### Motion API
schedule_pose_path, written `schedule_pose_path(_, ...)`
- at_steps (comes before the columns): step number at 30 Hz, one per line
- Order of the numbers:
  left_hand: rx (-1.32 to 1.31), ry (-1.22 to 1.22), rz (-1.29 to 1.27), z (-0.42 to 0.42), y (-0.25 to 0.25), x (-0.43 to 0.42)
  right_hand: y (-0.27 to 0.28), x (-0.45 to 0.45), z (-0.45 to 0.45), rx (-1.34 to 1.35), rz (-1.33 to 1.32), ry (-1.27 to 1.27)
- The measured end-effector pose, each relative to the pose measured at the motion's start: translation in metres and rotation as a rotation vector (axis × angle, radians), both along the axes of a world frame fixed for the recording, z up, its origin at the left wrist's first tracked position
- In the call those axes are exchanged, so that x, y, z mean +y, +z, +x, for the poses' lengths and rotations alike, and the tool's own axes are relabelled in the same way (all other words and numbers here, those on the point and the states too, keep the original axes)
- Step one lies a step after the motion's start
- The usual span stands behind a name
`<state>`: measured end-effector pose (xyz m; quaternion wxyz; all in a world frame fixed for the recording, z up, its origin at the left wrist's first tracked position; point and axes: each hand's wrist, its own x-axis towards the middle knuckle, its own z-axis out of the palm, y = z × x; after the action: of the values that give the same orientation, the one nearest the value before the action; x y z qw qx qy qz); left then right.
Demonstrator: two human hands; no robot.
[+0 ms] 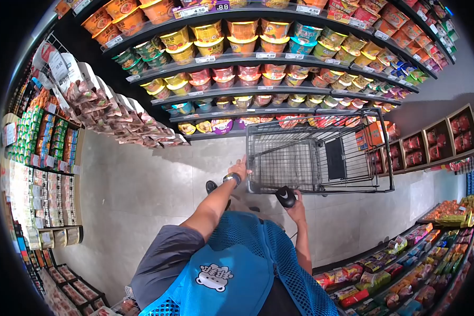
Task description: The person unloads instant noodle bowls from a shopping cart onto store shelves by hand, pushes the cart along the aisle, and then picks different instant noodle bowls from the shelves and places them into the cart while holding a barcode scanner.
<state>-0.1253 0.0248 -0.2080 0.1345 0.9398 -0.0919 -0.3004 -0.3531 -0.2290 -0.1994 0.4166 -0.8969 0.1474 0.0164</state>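
Cart (336, 159), one, on the floor (142, 189) ahead of you — your left hand (238, 169) at its left end, can't tell if gripping; your right hand (297, 211) closed around one black object (285, 197), by its near side. One wristwatch (232, 178) — left arm (206, 211).

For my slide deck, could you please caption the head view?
Left hand at a shopping cart, right hand holding a black object, before shelves of tubs.

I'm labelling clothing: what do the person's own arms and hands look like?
A loose dark grey sleeve covers the left upper arm; a watch circles that wrist. The left hand and right hand wear no gloves. No right sleeve shows.
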Motion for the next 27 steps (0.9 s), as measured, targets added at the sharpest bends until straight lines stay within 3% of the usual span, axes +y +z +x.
schedule_pose_path(8,-0.236,-0.075,-0.09,-0.022,0.004,0.007,0.013,0.003,-0.014,0.018,-0.01,-0.037)
schedule_pose_path(15,-0.114,-0.121,-0.085,-0.02,0.003,0.009,-0.014,0.004,-0.032,-0.018,-0.003,-0.039)
schedule_pose_path(27,-0.073,-0.172,-0.032,-0.019,0.002,0.007,-0.01,0.012,-0.041,0.096,-0.003,-0.055)
